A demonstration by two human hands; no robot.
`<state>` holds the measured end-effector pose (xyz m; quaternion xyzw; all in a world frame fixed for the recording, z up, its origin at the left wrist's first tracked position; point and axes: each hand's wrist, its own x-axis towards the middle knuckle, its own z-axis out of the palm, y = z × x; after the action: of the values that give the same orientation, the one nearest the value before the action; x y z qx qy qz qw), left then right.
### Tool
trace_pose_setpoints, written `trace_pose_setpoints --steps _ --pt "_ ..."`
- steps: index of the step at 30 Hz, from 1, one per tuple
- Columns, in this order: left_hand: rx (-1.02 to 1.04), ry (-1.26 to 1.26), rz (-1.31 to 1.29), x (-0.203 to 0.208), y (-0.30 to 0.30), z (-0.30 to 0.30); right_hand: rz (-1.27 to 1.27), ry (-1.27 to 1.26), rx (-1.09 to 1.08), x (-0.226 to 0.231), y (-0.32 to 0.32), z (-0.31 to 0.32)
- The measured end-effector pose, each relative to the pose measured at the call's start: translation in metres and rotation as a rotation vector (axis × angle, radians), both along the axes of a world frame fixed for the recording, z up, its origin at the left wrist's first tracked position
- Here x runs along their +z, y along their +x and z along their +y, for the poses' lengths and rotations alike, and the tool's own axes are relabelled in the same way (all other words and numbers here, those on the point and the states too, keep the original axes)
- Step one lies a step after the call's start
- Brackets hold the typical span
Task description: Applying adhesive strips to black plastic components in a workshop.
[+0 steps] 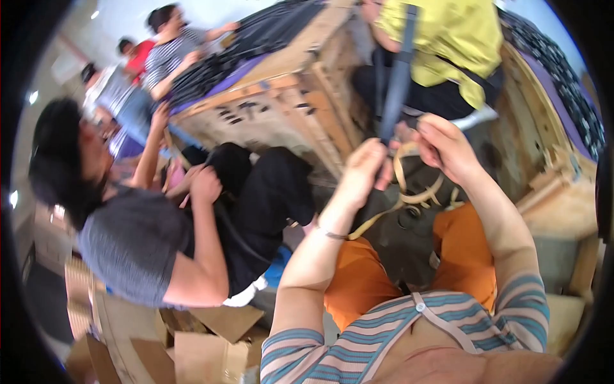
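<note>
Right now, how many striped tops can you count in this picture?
2: a blue-striped top at the bottom, right of centre, and a dark-striped top at upper left. More may be hidden in the blurred background.

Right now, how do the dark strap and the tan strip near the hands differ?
The dark strap is blue-grey; the tan strip is yellowish.
The dark strap runs nearly straight, while the tan strip curls in loops.
The dark strap looks wider than the tan strip.
Both are long bands.
</note>
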<state>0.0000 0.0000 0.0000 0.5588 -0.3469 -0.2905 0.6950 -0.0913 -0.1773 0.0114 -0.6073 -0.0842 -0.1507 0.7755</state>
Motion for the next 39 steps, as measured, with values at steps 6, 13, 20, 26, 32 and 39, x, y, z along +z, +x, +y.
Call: trace_pose_setpoints --steps 6,13,20,26,32,39 --pt "0.028 0.016 0.041 -0.005 0.004 -0.019 -0.080 -0.206 -0.275 -0.008 -0.005 -0.012" --pt "0.037 0.079 -0.068 -0.006 0.004 -0.023 -0.188 -0.301 -0.368 -0.003 0.003 -0.024" --pt "0.016 0.140 -0.095 -0.007 -0.003 -0.027 -0.249 -0.376 -0.429 -0.005 0.005 -0.029" --pt "-0.008 0.135 -0.106 -0.007 -0.006 -0.028 -0.217 -0.402 -0.441 -0.007 0.003 -0.030" --pt "0.001 0.152 -0.122 -0.008 -0.007 -0.029 -0.222 -0.394 -0.450 -0.009 0.003 -0.026" --pt "0.011 0.137 -0.118 -0.007 -0.008 -0.028 -0.177 -0.433 -0.444 -0.010 0.001 -0.024"
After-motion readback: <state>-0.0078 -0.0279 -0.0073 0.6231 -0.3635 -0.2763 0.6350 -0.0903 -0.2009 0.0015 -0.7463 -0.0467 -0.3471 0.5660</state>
